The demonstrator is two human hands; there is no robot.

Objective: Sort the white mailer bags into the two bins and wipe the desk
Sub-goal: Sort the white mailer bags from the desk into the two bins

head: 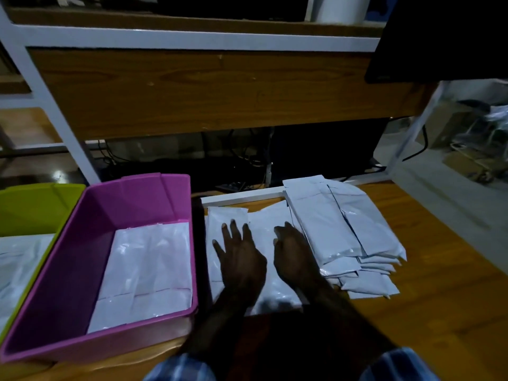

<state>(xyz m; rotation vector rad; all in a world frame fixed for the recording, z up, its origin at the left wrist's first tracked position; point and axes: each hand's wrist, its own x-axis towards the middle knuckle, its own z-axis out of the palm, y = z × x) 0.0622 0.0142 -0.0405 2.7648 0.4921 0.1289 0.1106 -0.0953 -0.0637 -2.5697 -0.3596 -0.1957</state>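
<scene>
White mailer bags lie flat on the wooden desk in front of me. My left hand rests on them with its fingers spread. My right hand lies beside it on the same bags, fingers curled at the edge of a taller stack of mailer bags to the right. A pink bin at the left holds several white mailers. A green bin at the far left also has white mailers in it.
A white-framed wooden shelf unit rises behind the desk, with cables in the dark gap below it. A dark monitor hangs at the upper right. Boxes and clutter sit beyond the desk's right side.
</scene>
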